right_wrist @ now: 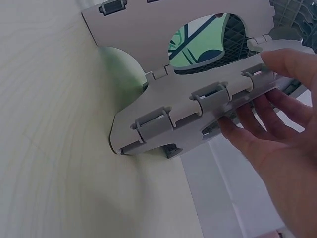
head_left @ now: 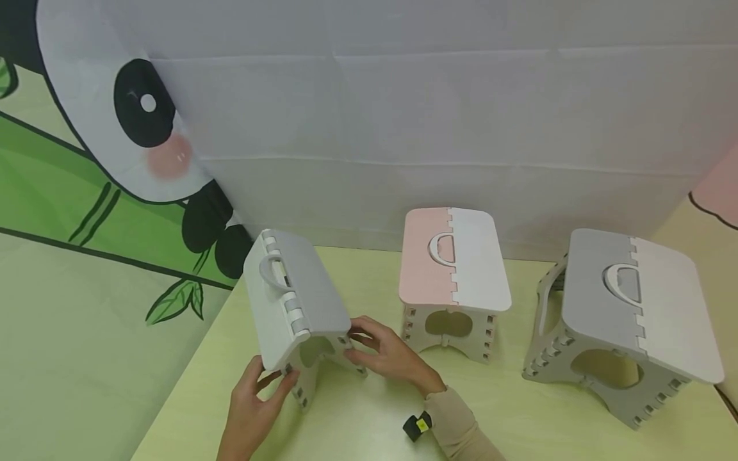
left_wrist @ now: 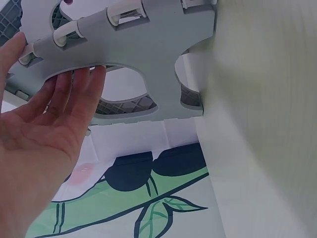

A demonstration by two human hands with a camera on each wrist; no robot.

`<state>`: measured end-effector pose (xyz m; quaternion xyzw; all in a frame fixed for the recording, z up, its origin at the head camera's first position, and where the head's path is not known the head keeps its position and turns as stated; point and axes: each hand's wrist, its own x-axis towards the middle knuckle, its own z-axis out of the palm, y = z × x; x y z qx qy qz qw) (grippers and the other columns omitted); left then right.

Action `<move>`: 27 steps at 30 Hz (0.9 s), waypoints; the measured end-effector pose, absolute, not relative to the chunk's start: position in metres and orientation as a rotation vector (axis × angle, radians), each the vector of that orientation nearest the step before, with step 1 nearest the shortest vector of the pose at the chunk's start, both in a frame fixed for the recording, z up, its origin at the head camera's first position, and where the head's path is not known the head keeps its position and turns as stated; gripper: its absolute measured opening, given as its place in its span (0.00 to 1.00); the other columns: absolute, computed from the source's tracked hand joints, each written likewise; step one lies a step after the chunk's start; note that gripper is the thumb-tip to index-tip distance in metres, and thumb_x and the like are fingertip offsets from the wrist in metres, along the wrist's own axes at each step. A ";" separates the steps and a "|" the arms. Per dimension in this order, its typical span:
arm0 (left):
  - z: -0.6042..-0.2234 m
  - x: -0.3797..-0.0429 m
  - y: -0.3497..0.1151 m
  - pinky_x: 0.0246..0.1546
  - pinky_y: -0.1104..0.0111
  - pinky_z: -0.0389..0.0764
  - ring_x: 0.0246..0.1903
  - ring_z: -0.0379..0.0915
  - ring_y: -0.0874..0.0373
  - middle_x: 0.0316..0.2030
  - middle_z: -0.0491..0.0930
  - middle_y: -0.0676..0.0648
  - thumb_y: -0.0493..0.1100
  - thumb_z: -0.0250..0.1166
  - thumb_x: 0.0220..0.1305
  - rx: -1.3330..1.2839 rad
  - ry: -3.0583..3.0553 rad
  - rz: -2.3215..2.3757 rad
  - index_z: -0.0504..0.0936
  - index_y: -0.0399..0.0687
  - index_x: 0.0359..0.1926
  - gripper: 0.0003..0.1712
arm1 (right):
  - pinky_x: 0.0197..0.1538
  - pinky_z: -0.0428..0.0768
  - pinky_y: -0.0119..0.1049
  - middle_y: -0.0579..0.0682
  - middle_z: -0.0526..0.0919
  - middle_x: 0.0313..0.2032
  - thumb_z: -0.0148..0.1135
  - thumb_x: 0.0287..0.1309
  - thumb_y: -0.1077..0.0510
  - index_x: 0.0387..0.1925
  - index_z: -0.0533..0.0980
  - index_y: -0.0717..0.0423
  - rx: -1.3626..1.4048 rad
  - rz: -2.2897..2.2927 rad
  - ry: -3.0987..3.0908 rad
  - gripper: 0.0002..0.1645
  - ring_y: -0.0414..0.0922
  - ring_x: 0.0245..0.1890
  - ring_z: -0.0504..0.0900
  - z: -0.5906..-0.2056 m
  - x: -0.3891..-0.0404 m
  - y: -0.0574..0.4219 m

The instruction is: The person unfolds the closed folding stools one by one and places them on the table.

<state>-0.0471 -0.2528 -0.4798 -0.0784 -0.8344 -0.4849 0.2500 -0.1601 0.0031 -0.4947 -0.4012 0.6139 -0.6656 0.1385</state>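
A grey and white folding step stool (head_left: pixel 300 282) stands partly folded at the left of the table, its top bent along the hinged middle seam, with a grey handle loop sticking up there. Low on its left side, my left hand (head_left: pixel 254 406) holds the leg panel; in the left wrist view the fingers (left_wrist: pixel 94 87) reach into the panel's cutout with the thumb on the hinged edge. My right hand (head_left: pixel 389 352) grips the right leg panel just under the top. In the right wrist view, its thumb (right_wrist: pixel 285 59) lies on the hinged edge and the fingers curl behind.
A pink and white folding stool (head_left: pixel 478 256) stands unfolded at the middle back. To the right is a larger grey and white stool (head_left: pixel 599 288), also unfolded. A grey cloth backdrop (head_left: pixel 461 128) rises behind the table (head_left: pixel 369 435). A black wrist strap piece (head_left: pixel 416 427) shows by my right sleeve.
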 end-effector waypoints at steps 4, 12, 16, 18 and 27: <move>-0.475 -0.045 -0.252 0.48 0.76 0.83 0.52 0.76 0.70 0.52 0.79 0.54 0.22 0.75 0.53 -0.204 -2.294 -1.289 0.79 0.40 0.57 0.30 | 0.73 0.68 0.48 0.59 0.73 0.64 0.61 0.71 0.67 0.70 0.67 0.60 -1.187 -1.905 1.784 0.29 0.53 0.68 0.72 -0.493 -0.161 0.004; -0.467 -0.041 -0.256 0.49 0.70 0.85 0.53 0.75 0.65 0.51 0.78 0.53 0.29 0.75 0.58 -0.120 -2.351 -1.290 0.79 0.41 0.57 0.26 | 0.72 0.69 0.46 0.56 0.71 0.66 0.61 0.71 0.66 0.72 0.66 0.57 -1.169 -1.903 1.776 0.32 0.51 0.69 0.71 -0.486 -0.160 0.005; -0.465 -0.040 -0.257 0.48 0.69 0.85 0.53 0.75 0.65 0.51 0.78 0.52 0.28 0.75 0.58 -0.115 -2.336 -1.291 0.78 0.41 0.60 0.29 | 0.72 0.69 0.43 0.54 0.71 0.67 0.61 0.71 0.66 0.74 0.64 0.54 -1.151 -1.904 1.785 0.34 0.51 0.69 0.71 -0.484 -0.160 0.005; -0.463 -0.038 -0.257 0.48 0.70 0.85 0.52 0.75 0.65 0.50 0.78 0.51 0.27 0.75 0.57 -0.128 -2.322 -1.279 0.77 0.41 0.62 0.32 | 0.72 0.70 0.42 0.55 0.70 0.68 0.61 0.71 0.66 0.75 0.63 0.55 -1.156 -1.904 1.791 0.34 0.51 0.69 0.71 -0.483 -0.161 0.005; -0.454 -0.035 -0.257 0.52 0.75 0.81 0.52 0.75 0.65 0.50 0.78 0.49 0.24 0.75 0.54 -0.184 -2.287 -1.250 0.77 0.41 0.64 0.36 | 0.70 0.72 0.47 0.60 0.70 0.67 0.59 0.71 0.68 0.73 0.64 0.62 -1.204 -1.943 1.805 0.32 0.54 0.68 0.72 -0.479 -0.162 0.007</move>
